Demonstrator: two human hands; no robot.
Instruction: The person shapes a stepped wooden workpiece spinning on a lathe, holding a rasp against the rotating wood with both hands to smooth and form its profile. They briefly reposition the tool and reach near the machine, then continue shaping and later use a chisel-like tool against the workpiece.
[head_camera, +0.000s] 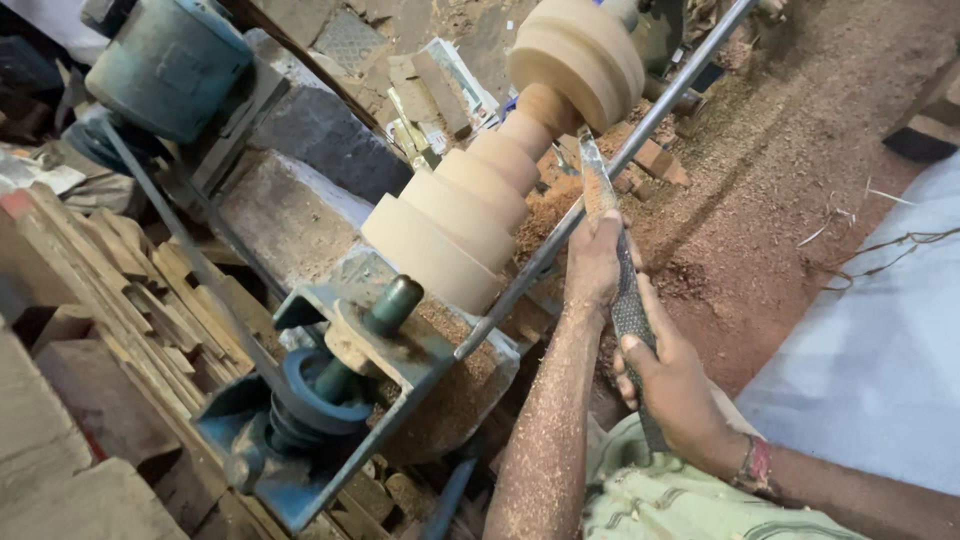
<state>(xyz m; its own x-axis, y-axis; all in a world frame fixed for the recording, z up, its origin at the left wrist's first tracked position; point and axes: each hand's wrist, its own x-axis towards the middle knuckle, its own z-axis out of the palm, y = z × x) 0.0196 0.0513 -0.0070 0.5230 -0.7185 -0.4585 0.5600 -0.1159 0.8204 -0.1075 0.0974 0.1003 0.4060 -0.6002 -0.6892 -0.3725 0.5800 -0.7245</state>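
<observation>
Both hands grasp a long chisel (612, 262): left hand (594, 262) clenched near its tip, right hand (672, 385) gripping the handle, cutting the stepped wooden workpiece (510, 160) over the metal rest bar (600, 180). Shaping appears underway; steady pressure seems needed.

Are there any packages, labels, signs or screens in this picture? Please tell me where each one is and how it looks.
Printed packet or leaflet: flat, rectangular, white with coloured print, lying on the ground behind the wooden workpiece, near the top middle.
Smaller printed pieces: pale, just below it, too blurred to tell their kind.
No signs or screens are in view.
</observation>
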